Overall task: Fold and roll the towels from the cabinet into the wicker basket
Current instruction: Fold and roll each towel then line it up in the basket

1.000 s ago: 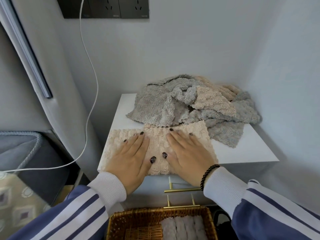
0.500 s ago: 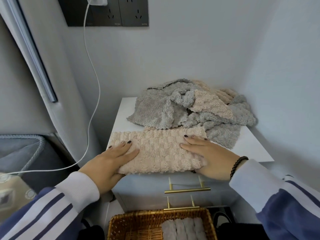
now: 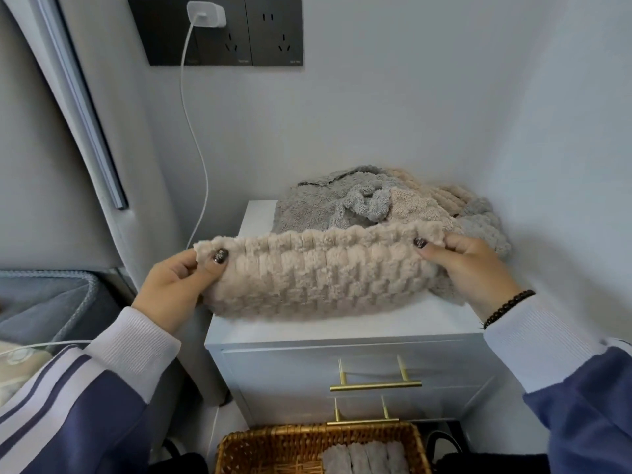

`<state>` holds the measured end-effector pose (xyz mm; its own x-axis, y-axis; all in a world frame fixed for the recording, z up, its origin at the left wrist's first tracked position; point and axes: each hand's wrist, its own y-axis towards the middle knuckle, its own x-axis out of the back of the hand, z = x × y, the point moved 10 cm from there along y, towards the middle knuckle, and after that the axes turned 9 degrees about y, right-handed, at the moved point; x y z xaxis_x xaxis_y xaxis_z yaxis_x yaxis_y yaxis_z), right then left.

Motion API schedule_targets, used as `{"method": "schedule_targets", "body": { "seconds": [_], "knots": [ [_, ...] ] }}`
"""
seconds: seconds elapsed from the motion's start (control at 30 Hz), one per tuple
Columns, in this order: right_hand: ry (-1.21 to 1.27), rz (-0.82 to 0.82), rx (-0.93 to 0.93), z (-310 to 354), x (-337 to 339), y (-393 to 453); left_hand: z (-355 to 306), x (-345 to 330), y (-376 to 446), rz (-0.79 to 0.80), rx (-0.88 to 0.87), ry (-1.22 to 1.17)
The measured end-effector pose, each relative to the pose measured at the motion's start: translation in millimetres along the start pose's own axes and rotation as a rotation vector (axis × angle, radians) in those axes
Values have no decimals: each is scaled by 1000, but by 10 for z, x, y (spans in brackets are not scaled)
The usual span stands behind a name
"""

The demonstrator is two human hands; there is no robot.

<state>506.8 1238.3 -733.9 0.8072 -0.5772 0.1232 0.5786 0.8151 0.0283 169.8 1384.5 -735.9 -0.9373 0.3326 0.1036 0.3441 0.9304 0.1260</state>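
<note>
On top of the white cabinet [image 3: 342, 328], whose flat top serves as the counter, the work looks to be somewhere in its middle: one beige towel [image 3: 318, 275] is in hand and partly folded into a long band, its far edge lifted off the counter while its near edge rests on the surface, so by my reading the folding step is under way and the rolling of this piece is not yet begun. Behind it, against the wall corner, lies a loose heap of towels [image 3: 369, 203] in grey and beige, unfolded and tangled; I make out at least two grey pieces and at least one beige, though the exact count is hidden in the folds, and all of these are left to do. Below, in front of the two drawers with one brass handle each, stands one wicker basket [image 3: 273, 446], and inside it I count four grey rolled towels [image 3: 366, 460] side by side at the frame's lower edge, which I take as the finished share. Two hands are at work: the left hand [image 3: 174, 285] pinches the towel's left end between thumb and curled fingers, and the right hand [image 3: 468, 265] grips the right end the same way, thumb on the near face. On the wall sits one dark socket panel with one white charger [image 3: 205, 14] and its one cable
</note>
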Motion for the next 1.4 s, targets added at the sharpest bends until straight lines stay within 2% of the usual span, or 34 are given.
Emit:
{"method": "schedule_targets", "body": {
  "seconds": [0.07,0.13,0.17,0.3,0.4,0.5,0.73,0.83,0.97,1.13,1.23,1.4],
  "knots": [
    [61,-44,58,103,65,-30,-48,-34,-41,-50,36,-142],
    [85,-73,78,131,57,-84,-9,-114,-99,-94,90,-159],
    [25,-87,76,85,42,-104,85,-150,-114,-113,128,-92],
    [-476,-86,115,-38,-118,-90,442,-215,-101,-144,276,374],
    [-555,-104,119,-33,-149,-49,444,-223,-70,-163,283,464],
    [-557,-126,178,81,-162,-82,373,-198,-19,-179,267,423],
    [-439,-136,305,378,-222,-258,95,-493,-134,-40,203,188],
    [-341,-77,372,492,-361,-452,-29,-695,-242,50,188,97],
    [-230,90,352,470,-626,-683,-96,-914,-376,155,167,66],
    [-103,167,349,500,-776,-822,-138,-1110,-469,255,124,57],
    [-91,214,370,506,-887,-889,-166,-1158,-499,301,91,69],
    [-172,313,349,461,-1059,-909,-154,-1144,-486,291,94,82]
  ]
}}
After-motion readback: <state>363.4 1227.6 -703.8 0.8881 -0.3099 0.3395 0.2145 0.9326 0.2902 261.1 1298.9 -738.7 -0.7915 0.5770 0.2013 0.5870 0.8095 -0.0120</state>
